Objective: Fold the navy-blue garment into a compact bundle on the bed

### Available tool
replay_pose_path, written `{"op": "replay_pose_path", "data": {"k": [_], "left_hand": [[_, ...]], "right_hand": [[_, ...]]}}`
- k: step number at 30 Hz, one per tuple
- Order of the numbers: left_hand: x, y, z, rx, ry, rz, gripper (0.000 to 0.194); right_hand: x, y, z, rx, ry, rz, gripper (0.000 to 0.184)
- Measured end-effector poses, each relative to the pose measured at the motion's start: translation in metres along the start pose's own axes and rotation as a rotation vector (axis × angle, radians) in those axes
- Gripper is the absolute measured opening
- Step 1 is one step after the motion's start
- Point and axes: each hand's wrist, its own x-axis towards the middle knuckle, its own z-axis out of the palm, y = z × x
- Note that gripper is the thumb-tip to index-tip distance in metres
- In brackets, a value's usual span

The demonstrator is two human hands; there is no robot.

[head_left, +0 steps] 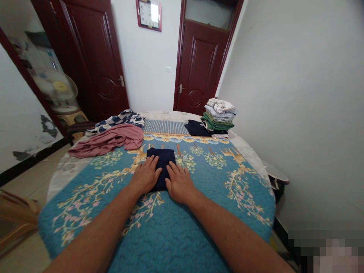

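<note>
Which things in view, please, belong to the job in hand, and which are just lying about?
Belonging:
folded navy fabric, under the left hand and right hand
teal floral quilted cover, beneath it
probably the tall white-and-green stack of folded clothes and loose pink fabric

Just around:
yellow-centred round fan
red-framed rectangular wall fixture

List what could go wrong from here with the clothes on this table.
1. The folded navy cloth lies under the left hand and right hand; uneven pressure might skew or crease its fold.
2. The stack of folded clothes is tall, with uneven layers, so a bump could topple it.
3. The pink cloth lies loose near the left edge of the table; a tug there might pull it off.
</note>
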Motion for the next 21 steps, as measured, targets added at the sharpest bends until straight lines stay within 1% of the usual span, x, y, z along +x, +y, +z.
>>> {"op": "replay_pose_path", "data": {"k": [4,6,8,10,12,14,16,17,19,21], "left_hand": [[0.001,-0.017,-0.001,0.029,-0.073,-0.038,0.070],[0.002,-0.023,-0.003,0.034,-0.097,-0.050,0.070],[0.002,-0.026,-0.004,0.038,-0.096,-0.056,0.070],[0.002,-0.025,-0.005,0.043,-0.083,-0.057,0.070],[0.001,-0.024,-0.004,0.046,-0.072,-0.052,0.070],[0.001,-0.023,-0.004,0.046,-0.067,-0.049,0.070],[0.001,-0.022,-0.003,0.043,-0.065,-0.053,0.069],[0.001,-0.022,-0.003,0.043,-0.065,-0.057,0.068],[0.000,-0.022,-0.003,0.044,-0.066,-0.064,0.067],[-0.001,-0.021,-0.003,0.048,-0.068,-0.063,0.067]], "right_hand": [[-0.003,0.001,-0.007,-0.001,-0.082,0.054,0.069],[-0.001,0.003,-0.012,0.016,-0.090,0.063,0.069],[0.003,0.004,-0.017,0.039,-0.040,0.069,0.061],[0.010,0.003,-0.021,0.068,0.059,0.068,0.054],[0.022,-0.001,-0.021,0.107,0.150,0.029,0.053],[0.036,-0.005,-0.018,0.139,0.176,-0.041,0.056],[0.052,-0.009,-0.009,0.140,0.120,-0.075,0.061],[0.060,-0.009,-0.003,0.132,0.076,-0.061,0.064],[0.075,-0.009,0.009,0.117,-0.004,0.009,0.069],[0.089,-0.004,0.019,0.107,-0.034,0.087,0.071]]}}
